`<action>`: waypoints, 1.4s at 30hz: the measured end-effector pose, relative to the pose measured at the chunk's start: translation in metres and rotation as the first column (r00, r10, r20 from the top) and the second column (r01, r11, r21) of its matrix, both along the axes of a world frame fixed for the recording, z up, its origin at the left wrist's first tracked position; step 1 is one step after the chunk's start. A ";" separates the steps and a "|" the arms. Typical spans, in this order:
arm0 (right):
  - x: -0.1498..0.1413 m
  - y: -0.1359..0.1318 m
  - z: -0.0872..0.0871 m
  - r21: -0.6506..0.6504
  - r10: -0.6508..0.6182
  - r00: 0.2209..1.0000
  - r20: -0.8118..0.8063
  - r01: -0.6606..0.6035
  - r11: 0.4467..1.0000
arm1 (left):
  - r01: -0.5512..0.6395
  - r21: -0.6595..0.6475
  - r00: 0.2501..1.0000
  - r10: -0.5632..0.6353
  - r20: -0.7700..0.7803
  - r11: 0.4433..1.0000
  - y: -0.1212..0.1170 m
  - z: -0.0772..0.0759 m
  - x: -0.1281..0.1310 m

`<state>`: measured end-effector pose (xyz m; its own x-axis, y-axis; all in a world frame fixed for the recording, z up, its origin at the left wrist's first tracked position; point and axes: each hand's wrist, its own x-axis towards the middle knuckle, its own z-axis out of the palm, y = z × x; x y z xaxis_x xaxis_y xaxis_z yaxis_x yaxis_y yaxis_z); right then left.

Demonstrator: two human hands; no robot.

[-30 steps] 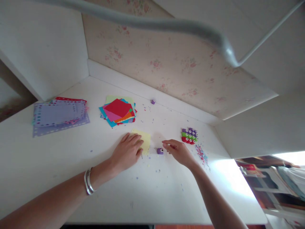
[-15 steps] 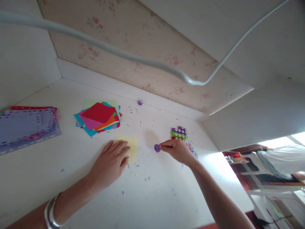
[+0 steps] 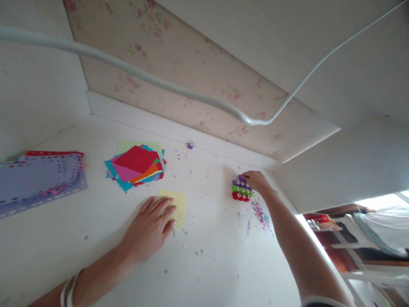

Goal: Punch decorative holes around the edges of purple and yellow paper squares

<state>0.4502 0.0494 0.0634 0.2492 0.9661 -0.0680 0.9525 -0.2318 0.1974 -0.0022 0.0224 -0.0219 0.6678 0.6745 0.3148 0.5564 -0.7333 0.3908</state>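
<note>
My left hand (image 3: pixel 151 226) lies flat with its fingers spread over a pale yellow paper sheet (image 3: pixel 179 200), holding it against the white table. At the right, my right hand (image 3: pixel 258 182) has its fingers pinched at a small purple craft punch (image 3: pixel 240 177), at the far end of a group of similar punches. The group has purple, green (image 3: pixel 238 188) and red (image 3: pixel 236 195) ones standing close together in rows, each with a white round spot. My fingers partly cover the purple ones.
A single purple punch (image 3: pixel 190 146) stands by the back ledge. Left of it lies a pile of coloured paper (image 3: pixel 137 160), with lilac punched-edge sheets (image 3: pixel 32 177) farther left. Tiny paper bits (image 3: pixel 260 214) are heaped at the right. A white cable (image 3: pixel 159 83) crosses overhead.
My right hand has carried the purple punch from beside the yellow paper, right and away from me, to the punch group. My left hand stays on the paper; the view has shifted slightly.
</note>
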 end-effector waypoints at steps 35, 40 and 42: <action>-0.189 0.117 -0.031 0.189 0.295 0.826 -0.480 -0.231 0.954 | -0.144 -0.114 0.985 0.153 0.078 0.983 0.011 0.011 -0.010; -0.191 0.028 -0.038 0.253 0.279 0.728 -0.626 -0.149 0.956 | -0.101 -0.292 0.932 0.193 0.307 0.951 0.015 0.008 -0.006; -0.197 -0.008 -0.043 0.332 0.269 0.525 -0.807 0.026 0.943 | -0.093 -0.389 0.881 0.258 0.398 0.917 0.017 0.008 -0.004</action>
